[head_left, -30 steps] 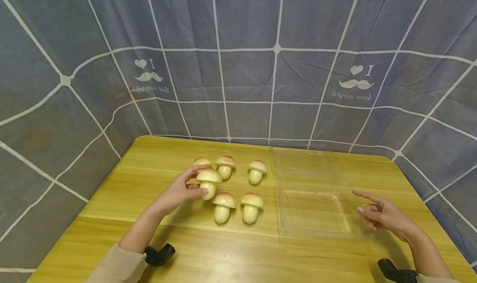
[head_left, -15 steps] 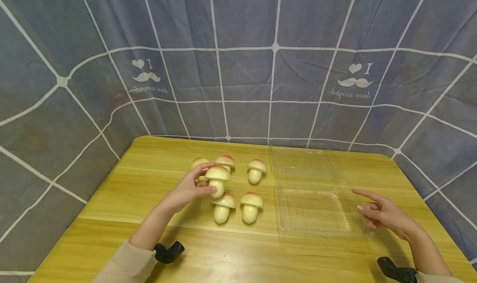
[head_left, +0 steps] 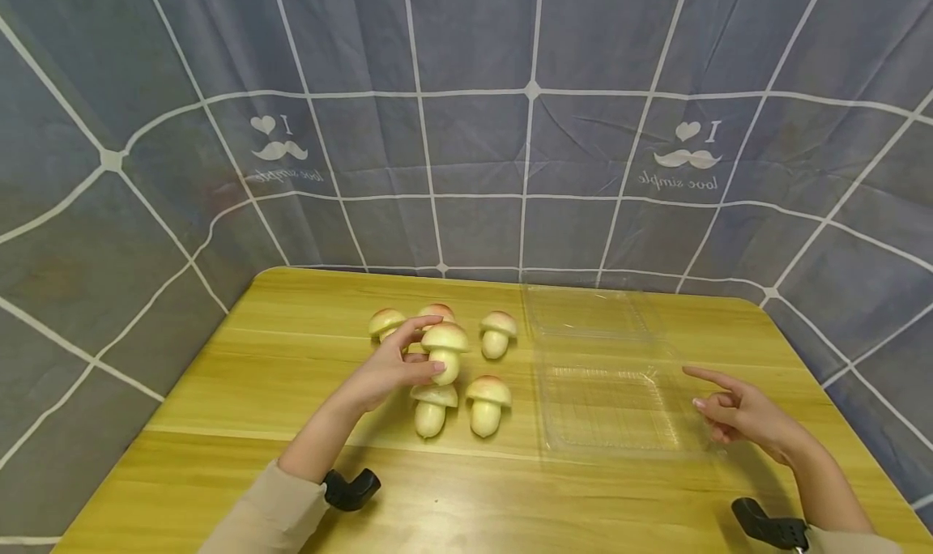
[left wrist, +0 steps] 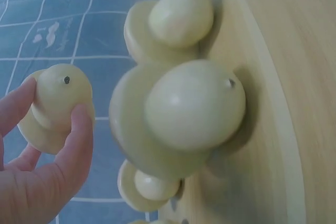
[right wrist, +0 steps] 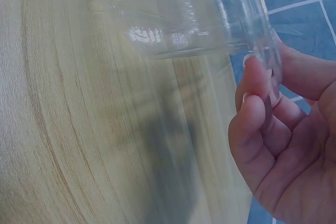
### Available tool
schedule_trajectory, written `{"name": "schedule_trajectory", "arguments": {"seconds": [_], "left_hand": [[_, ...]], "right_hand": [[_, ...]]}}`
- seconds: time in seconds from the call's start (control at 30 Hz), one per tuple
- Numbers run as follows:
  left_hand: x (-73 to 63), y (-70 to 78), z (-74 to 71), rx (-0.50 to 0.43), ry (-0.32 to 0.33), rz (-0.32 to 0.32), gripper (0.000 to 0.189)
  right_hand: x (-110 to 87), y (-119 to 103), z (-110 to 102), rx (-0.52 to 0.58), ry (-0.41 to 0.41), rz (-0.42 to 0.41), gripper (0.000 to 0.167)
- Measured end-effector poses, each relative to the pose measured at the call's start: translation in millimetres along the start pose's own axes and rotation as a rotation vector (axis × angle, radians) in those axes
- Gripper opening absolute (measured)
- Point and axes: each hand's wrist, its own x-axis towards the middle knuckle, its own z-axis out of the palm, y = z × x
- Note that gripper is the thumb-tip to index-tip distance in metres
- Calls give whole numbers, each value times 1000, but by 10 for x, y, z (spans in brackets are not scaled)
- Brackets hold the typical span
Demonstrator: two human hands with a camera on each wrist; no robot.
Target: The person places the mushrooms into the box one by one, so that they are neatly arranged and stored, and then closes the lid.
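My left hand point(head_left: 389, 372) pinches a mushroom-shaped piece point(head_left: 445, 339) with a pale yellow stem and a rounded, pinkish-topped cap. The thumb presses its stem while other fingers reach around the back. In the left wrist view this held mushroom point(left wrist: 63, 98) shows a small dark spot at its stem end. It is raised in front of the other mushrooms, partly covering two of them. On the right, my right hand point(head_left: 754, 416) pinches the right rim of an open clear plastic container point(head_left: 612, 408) between thumb and fingers. Its index finger extends along the edge.
Several similar mushrooms lie on the wooden table: a back-left one point(head_left: 385, 321), a back-right one point(head_left: 497, 335), and a front one point(head_left: 487, 408) among them. The container's clear lid point(head_left: 590, 311) lies folded back. A grey-blue checked curtain point(head_left: 481, 149) stands behind the table.
My left hand has carried the mushroom rightward and slightly up, from beside the group to over its middle. The right hand and container stay in place; the view has shifted slightly.
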Motion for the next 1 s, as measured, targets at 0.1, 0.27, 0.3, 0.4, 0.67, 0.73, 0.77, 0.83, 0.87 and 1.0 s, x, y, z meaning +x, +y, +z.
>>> {"name": "schedule_trajectory", "arguments": {"seconds": [0.1, 0.27, 0.3, 0.4, 0.67, 0.73, 0.77, 0.83, 0.87, 1.0], "left_hand": [[36, 3, 47, -17, -17, 5, 69], [91, 18, 154, -8, -24, 5, 68], [103, 20, 178, -3, -28, 5, 68], [134, 40, 258, 14, -48, 6, 68], [234, 53, 435, 27, -83, 2, 69], [258, 50, 477, 27, -83, 0, 68], [272, 48, 501, 20, -82, -1, 68], [301, 40, 546, 8, -81, 0, 67], [312, 35, 568, 2, -80, -3, 67], [352, 6, 652, -28, -82, -3, 66]], "right_hand": [[0, 4, 1, 7, -8, -7, 50], [-1, 1, 4, 8, -6, -3, 49], [1, -1, 5, 7, -5, -1, 49], [7, -8, 7, 5, -3, 0, 49], [11, -13, 20, 3, 2, 5, 49], [9, -14, 19, -2, 2, 7, 49], [8, -12, 16, -4, 0, 6, 49], [6, -9, 8, -8, -2, 4, 49], [5, -8, 4, -15, 0, 5, 49], [0, 1, -4, -41, 15, -7, 49]]}}
